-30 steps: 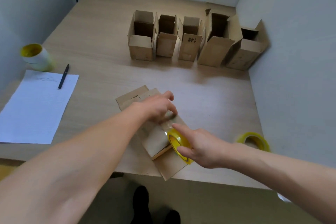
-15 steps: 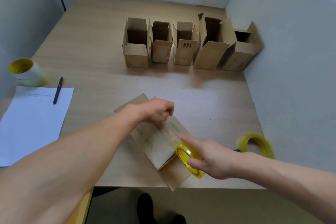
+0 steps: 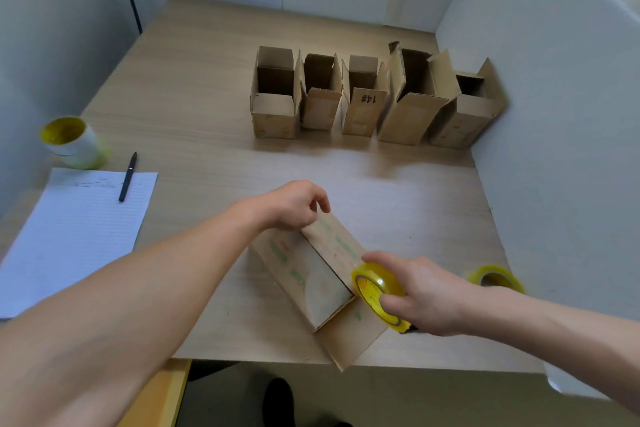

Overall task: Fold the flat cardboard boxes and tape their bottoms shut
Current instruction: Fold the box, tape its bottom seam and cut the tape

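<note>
A folded cardboard box [image 3: 311, 274] lies on its side near the table's front edge, with one flap [image 3: 353, 340] sticking out over the edge. My left hand [image 3: 294, 204] sits at the box's far end with curled fingers, pinching at its top edge. My right hand [image 3: 419, 291] grips a yellow tape roll [image 3: 375, 291] pressed against the box's near right corner. Whether a tape strip runs along the box cannot be made out.
Several folded open boxes [image 3: 367, 97] stand in a row at the back right. A second tape roll [image 3: 495, 279] lies at the right, by the white side wall. At left lie a lined paper sheet [image 3: 69, 236], a pen [image 3: 128, 177] and a yellow-lined cup [image 3: 69, 140].
My right hand has drawn the tape roll toward me along the box to its near corner. My left hand has stayed at the far end, fingers curling tighter. The camera tilted up.
</note>
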The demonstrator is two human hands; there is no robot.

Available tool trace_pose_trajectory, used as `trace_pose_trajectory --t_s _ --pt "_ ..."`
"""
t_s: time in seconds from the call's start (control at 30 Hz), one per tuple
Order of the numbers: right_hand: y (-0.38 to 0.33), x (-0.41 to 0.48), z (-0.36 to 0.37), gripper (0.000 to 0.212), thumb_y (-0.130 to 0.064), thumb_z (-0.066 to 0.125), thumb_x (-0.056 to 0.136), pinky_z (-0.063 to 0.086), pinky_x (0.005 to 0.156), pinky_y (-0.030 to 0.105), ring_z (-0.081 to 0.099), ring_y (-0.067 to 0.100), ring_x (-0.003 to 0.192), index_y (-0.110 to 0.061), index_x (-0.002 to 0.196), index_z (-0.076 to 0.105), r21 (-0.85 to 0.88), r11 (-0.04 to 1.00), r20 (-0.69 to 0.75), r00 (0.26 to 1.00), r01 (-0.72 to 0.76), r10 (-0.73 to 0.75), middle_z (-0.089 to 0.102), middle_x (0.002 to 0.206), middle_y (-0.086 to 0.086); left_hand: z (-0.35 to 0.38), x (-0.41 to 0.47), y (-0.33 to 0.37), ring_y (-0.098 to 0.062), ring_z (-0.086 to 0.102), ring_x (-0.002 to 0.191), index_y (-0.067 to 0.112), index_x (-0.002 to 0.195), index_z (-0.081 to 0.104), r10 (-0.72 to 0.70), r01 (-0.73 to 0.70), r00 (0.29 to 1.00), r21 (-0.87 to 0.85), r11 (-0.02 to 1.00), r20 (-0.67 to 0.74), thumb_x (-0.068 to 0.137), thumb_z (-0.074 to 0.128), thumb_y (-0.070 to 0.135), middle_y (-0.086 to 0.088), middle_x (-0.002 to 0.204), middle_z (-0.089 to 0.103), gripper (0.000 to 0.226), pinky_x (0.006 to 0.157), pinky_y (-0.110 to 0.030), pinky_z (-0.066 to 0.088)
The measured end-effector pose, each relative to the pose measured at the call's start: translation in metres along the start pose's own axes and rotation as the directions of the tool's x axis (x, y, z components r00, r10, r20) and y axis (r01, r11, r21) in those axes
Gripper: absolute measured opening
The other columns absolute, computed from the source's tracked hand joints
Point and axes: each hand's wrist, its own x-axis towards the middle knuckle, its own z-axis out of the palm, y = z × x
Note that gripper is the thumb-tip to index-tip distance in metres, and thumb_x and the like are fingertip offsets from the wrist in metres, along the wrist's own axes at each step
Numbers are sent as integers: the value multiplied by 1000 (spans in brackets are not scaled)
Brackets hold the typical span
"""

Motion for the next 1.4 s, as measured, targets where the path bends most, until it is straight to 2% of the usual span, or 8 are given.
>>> trace_pose_trajectory --t_s 0.17,0.4,0.63,0.77,0.93,1.17,1.27,1.4 --pt "-8 5 -2 59 -33 56 85 52 75 35 60 24 83 -46 136 29 52 997 -170 984 61 -51 61 99 3 5 -3 -19 -21 56 89 17 113 65 -12 -10 954 -74 997 -301 92 49 4 3 89 57 30 77 -24 38" --pt "-27 21 6 57 -32 55 91 36 60 28 51 14 66 -45 139 27 62 986 -220 965 157 -140 52 73 -3 -4 -13 -44 -24 55 88 16 114 58 -140 73 906 -178 981 -400 91 46 2 1 87 57 30 75 -29 37" --pt "-38 39 13 58 -32 53 95 40 68 32 53 25 75 -43 143 23 50 986 -193 971 157 -145 57 86 6 -16 -14 -63 -26 62 88 22 111 54 -211 133 902 -223 966 -375 96 46 8 2 86 57 22 74 -33 44" --pt "-42 48 17 59 -32 51 98 36 72 30 49 26 80 -39 147 21 18 988 -152 977 155 -150 52 90 2 -19 -12 -69 -18 69 75 20 110 54 -290 180 891 -316 932 -349 97 52 11 -1 88 60 16 59 -28 45" --pt "-44 58 19 62 -35 49 100 33 72 28 46 24 83 -38 151 14 -36 988 -110 982 148 -151 53 98 5 -17 -6 -81 -11 66 64 18 106 58 -364 248 889 -376 893 -279 96 59 13 -4 83 65 11 55 -25 43" --pt "-39 64 15 66 -36 49 100 33 75 28 46 23 86 -35 154 10 -33 983 -60 981 181 -182 59 114 12 -16 4 -97 -17 61 64 13 100 64 -389 336 921 -462 821 -20 98 53 5 -7 79 60 14 60 -30 48" --pt "-38 63 15 66 -36 50 100 34 74 28 47 22 84 -36 153 10 -28 981 -42 981 190 -191 56 106 8 -28 7 -103 -20 58 64 10 99 65 -381 383 919 -465 798 104 96 54 -1 -7 69 57 17 63 -32 51" --pt "-37 66 11 66 -35 49 101 33 76 28 47 23 88 -33 153 9 -32 982 -10 982 187 -187 60 118 13 -43 13 -105 -20 59 61 7 99 66 -378 390 917 -477 788 126 92 61 -4 -1 51 57 14 71 -36 51"
